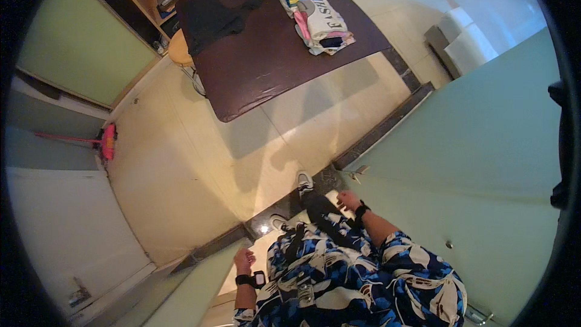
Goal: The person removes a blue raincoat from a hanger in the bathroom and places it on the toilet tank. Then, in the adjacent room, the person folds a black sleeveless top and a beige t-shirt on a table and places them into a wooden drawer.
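Observation:
My left hand (244, 260) hangs low by my left side, fingers curled in, and I see nothing in it. A dark band with a pale square face sits on that wrist. My right hand (348, 200) is out in front of my right hip beside the pale green door (448, 163), its fingers loosely bent and apart, holding nothing. Ahead, a dark brown table (272, 79) carries a stack of folded clothes (318, 18) in white, blue and pink. A black garment (212, 18) lies spread on the table's left part. Neither hand touches these.
A dark stone threshold (254, 224) crosses the floor under my shoes (304, 183). Left of the table stands a round stool (180, 49). A pink broom (108, 142) leans by the left wall. A pale boxy piece (466, 36) stands at the far right.

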The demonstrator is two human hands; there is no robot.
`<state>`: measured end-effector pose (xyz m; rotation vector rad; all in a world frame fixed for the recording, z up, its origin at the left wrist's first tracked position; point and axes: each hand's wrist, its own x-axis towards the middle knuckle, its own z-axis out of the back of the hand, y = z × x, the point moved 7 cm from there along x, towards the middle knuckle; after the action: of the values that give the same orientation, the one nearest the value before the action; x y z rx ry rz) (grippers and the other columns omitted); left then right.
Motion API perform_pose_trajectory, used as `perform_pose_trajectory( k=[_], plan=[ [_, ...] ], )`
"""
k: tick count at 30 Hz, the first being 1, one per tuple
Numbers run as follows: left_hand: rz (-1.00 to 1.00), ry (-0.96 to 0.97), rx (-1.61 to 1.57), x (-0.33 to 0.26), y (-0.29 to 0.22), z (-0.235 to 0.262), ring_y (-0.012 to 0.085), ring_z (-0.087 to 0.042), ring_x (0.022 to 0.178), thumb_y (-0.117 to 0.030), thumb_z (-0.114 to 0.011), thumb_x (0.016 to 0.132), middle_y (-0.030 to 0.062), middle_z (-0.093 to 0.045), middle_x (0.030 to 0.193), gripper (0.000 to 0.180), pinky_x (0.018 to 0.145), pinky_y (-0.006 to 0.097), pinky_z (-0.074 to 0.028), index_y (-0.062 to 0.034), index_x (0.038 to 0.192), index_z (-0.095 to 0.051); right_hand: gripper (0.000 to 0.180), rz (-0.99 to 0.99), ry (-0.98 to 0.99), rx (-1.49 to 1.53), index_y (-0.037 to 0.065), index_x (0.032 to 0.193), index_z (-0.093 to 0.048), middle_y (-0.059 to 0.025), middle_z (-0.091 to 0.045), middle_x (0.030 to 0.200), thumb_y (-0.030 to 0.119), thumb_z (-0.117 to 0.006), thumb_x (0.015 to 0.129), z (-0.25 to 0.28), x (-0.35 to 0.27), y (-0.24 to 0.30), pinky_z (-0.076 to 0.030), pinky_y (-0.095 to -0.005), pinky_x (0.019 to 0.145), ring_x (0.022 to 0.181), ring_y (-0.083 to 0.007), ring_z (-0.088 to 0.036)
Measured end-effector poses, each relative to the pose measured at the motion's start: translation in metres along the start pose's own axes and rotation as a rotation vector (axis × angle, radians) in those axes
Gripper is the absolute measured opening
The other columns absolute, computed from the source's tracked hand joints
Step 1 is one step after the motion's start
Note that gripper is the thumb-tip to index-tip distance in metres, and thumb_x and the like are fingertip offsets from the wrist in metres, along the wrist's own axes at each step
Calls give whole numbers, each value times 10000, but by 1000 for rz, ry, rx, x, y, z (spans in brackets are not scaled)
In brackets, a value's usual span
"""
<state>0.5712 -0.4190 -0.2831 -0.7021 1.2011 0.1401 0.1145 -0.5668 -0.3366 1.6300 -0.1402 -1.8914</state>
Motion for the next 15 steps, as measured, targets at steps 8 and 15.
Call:
perform_pose_trajectory(
  k=[8, 15],
  plan=[
    [3, 28, -13, 3, -47, -58, 120, -471, 438, -165, -521, 817, 69, -532, 617, 167, 404, 252, -430, -52, 696, -499, 191, 354, 32, 148, -7, 769, -632, -77, -615, 618, 159, -549, 816, 21, 51, 161, -452, -287, 432, 537, -149, -614],
    [-55, 88, -2, 25, -91, -83, 156, -521, 447, -232, -537, 860, 73, -556, 586, 242, 431, 285, -477, -45, 707, -533, 190, 100, -33, -38, 14, 837, -614, -75, -623, 689, 195, -555, 840, 53, 77, 134, -473, -276, 463, 552, -158, -617]
  ],
)
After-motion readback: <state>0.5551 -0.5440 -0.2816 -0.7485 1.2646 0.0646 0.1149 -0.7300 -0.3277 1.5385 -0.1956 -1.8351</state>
